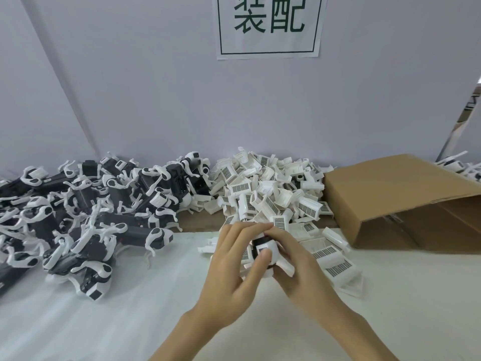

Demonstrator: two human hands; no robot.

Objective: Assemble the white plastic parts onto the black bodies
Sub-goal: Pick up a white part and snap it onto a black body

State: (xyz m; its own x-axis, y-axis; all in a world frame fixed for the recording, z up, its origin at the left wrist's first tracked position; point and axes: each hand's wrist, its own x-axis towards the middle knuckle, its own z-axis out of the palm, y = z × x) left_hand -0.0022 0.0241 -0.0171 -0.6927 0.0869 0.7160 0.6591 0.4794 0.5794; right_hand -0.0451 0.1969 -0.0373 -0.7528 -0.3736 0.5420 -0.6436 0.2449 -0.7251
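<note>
Both my hands meet over the table's middle around one black body with a white plastic part (264,250) on it. My left hand (234,267) grips it from the left, thumb pressed on the white part's front. My right hand (294,267) holds it from the right, fingers curled over the top. Most of the black body is hidden between my fingers. A heap of loose white plastic parts (270,188) with grey grilles lies just behind my hands. A big pile of black bodies with white clips (86,209) fills the left side.
A brown cardboard box (406,201) lies on its side at the right, its opening facing me. More white parts (335,259) spill to the right of my hands. A white cloth (130,308) covers the near table. A paper sign (269,24) hangs on the wall behind.
</note>
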